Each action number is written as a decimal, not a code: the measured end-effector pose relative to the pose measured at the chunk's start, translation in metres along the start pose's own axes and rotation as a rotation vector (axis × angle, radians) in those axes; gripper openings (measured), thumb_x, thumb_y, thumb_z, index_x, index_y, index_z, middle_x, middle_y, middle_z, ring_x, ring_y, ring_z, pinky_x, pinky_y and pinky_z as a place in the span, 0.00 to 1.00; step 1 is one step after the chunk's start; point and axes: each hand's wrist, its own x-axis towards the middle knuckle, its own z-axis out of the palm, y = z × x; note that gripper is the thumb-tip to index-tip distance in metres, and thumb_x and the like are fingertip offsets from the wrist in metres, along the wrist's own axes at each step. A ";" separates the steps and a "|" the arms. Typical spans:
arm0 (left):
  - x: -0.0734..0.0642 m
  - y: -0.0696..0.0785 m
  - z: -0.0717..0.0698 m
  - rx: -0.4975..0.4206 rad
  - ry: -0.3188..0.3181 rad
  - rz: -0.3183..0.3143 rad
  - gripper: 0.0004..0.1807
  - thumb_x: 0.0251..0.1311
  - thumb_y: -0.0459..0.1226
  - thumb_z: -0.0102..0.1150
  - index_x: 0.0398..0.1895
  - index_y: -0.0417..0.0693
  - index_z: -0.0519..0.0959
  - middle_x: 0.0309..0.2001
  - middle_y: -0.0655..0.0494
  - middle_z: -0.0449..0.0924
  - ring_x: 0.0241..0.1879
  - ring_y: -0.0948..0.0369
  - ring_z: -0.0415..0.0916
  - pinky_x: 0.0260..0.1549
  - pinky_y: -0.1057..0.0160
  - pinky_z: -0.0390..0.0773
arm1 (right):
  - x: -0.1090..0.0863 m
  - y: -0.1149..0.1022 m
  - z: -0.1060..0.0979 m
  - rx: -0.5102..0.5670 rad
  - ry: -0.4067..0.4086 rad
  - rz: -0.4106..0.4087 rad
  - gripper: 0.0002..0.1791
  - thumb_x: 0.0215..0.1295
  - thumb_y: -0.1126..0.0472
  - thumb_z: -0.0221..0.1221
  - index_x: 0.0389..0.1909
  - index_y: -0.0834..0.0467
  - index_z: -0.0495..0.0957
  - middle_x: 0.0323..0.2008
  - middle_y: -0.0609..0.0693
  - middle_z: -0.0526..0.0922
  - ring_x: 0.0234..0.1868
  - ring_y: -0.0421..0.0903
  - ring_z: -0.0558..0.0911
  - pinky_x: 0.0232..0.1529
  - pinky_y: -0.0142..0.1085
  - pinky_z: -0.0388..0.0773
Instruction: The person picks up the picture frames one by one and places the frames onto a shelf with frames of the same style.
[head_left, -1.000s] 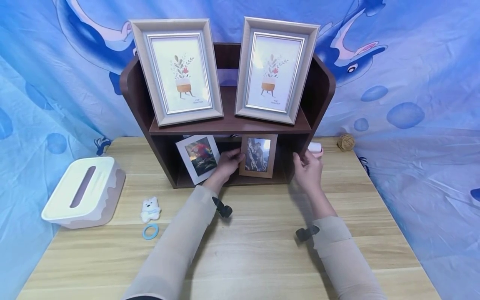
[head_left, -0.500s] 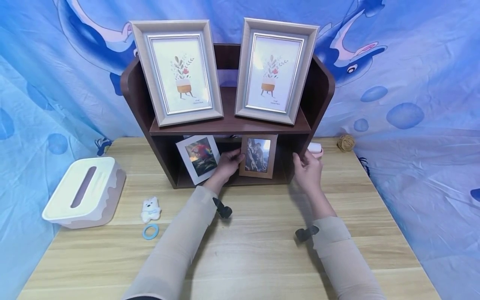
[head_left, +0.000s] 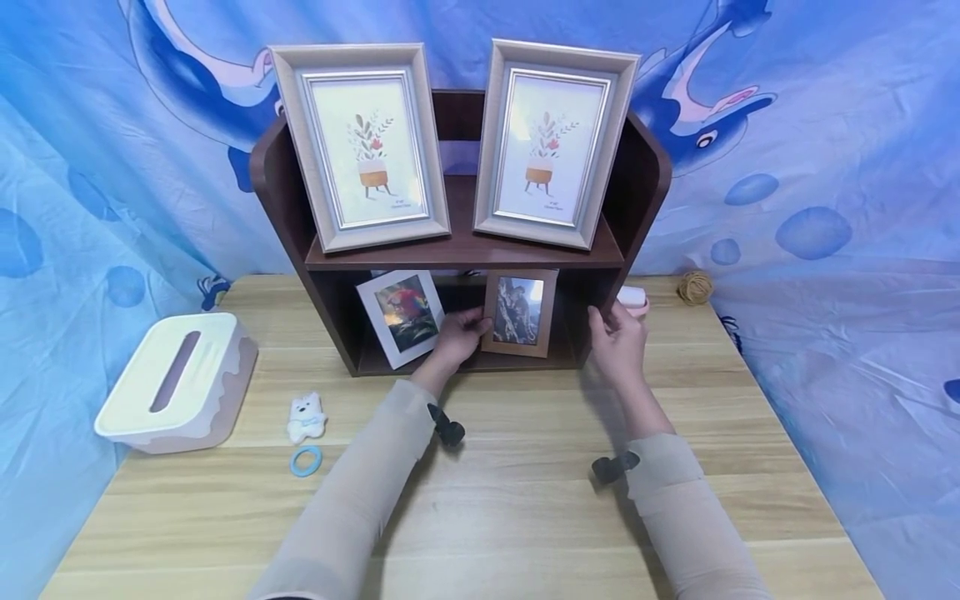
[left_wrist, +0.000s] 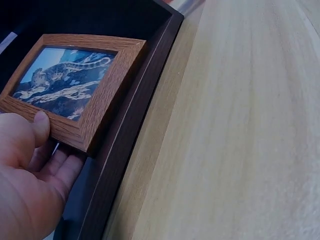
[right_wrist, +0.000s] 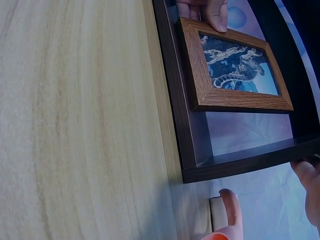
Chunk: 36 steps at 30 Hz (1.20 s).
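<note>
My left hand (head_left: 456,337) pinches the left edge of a brown wooden photo frame (left_wrist: 95,116), thumb in front and fingers behind. The frame, with a picture of a spotted cat, stands upright on the lower level of a dark brown shelf (head_left: 457,250). A white photo frame (head_left: 384,333) with a parrot picture leans just left of that hand. At the shelf's right side, my right hand (head_left: 621,343) touches the outer face of the side panel; its fingers are partly hidden. The right wrist view shows little of this hand, at its right edge.
Two large beige frames (head_left: 438,200) with plant pictures stand on the upper level. A tissue box (head_left: 180,375), a white bear figure (head_left: 306,418) and a blue ring (head_left: 306,461) lie left. A pink-and-white object (head_left: 633,297) and a twine ball (head_left: 695,287) are right.
The head view has shifted slightly, so the scene sits a little further right in it. Both hands and the frames keep their places relative to the shelf.
</note>
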 end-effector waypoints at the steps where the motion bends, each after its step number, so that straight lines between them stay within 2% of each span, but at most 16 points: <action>1: 0.000 0.001 0.000 0.006 0.010 0.001 0.17 0.69 0.33 0.61 0.57 0.34 0.81 0.54 0.42 0.84 0.58 0.52 0.78 0.59 0.56 0.77 | 0.000 0.000 0.000 0.001 -0.003 -0.002 0.05 0.67 0.72 0.61 0.40 0.71 0.82 0.42 0.68 0.86 0.44 0.60 0.87 0.44 0.18 0.79; 6: -0.003 0.006 0.002 0.070 0.039 0.017 0.17 0.69 0.33 0.61 0.57 0.33 0.81 0.52 0.40 0.84 0.55 0.51 0.80 0.55 0.56 0.80 | 0.000 -0.001 0.000 -0.007 0.000 0.004 0.04 0.67 0.72 0.61 0.39 0.70 0.82 0.41 0.67 0.87 0.44 0.60 0.87 0.42 0.17 0.78; 10: -0.006 0.007 0.003 0.082 0.050 0.026 0.17 0.69 0.33 0.61 0.57 0.33 0.81 0.51 0.40 0.85 0.54 0.50 0.81 0.54 0.56 0.81 | 0.000 -0.001 0.001 -0.011 0.004 0.007 0.05 0.67 0.72 0.61 0.39 0.70 0.82 0.42 0.67 0.87 0.46 0.60 0.87 0.44 0.18 0.79; 20: -0.007 0.003 0.003 0.078 0.055 0.035 0.19 0.68 0.33 0.62 0.59 0.33 0.79 0.53 0.39 0.84 0.59 0.48 0.77 0.61 0.55 0.76 | 0.000 -0.001 0.001 -0.010 0.008 0.019 0.06 0.68 0.71 0.61 0.41 0.70 0.83 0.42 0.67 0.86 0.46 0.60 0.87 0.47 0.28 0.82; 26: -0.012 0.004 0.000 0.096 0.059 0.027 0.18 0.68 0.30 0.60 0.59 0.34 0.80 0.55 0.41 0.83 0.60 0.50 0.76 0.61 0.57 0.76 | -0.002 -0.002 0.001 -0.018 0.006 0.035 0.06 0.68 0.70 0.61 0.41 0.69 0.83 0.42 0.66 0.87 0.46 0.59 0.87 0.46 0.22 0.81; 31: -0.021 0.009 -0.009 0.125 0.067 0.083 0.18 0.67 0.26 0.57 0.59 0.34 0.80 0.56 0.42 0.83 0.58 0.50 0.78 0.61 0.56 0.77 | -0.003 -0.002 -0.001 -0.030 0.013 0.032 0.05 0.67 0.70 0.62 0.40 0.69 0.83 0.40 0.65 0.87 0.44 0.59 0.88 0.42 0.17 0.78; 36: -0.037 0.012 -0.027 0.181 0.044 0.162 0.16 0.68 0.28 0.55 0.57 0.32 0.80 0.55 0.41 0.83 0.56 0.48 0.81 0.60 0.55 0.78 | -0.002 -0.004 0.000 -0.030 0.010 0.026 0.05 0.67 0.71 0.61 0.39 0.70 0.83 0.40 0.65 0.88 0.44 0.60 0.88 0.42 0.18 0.78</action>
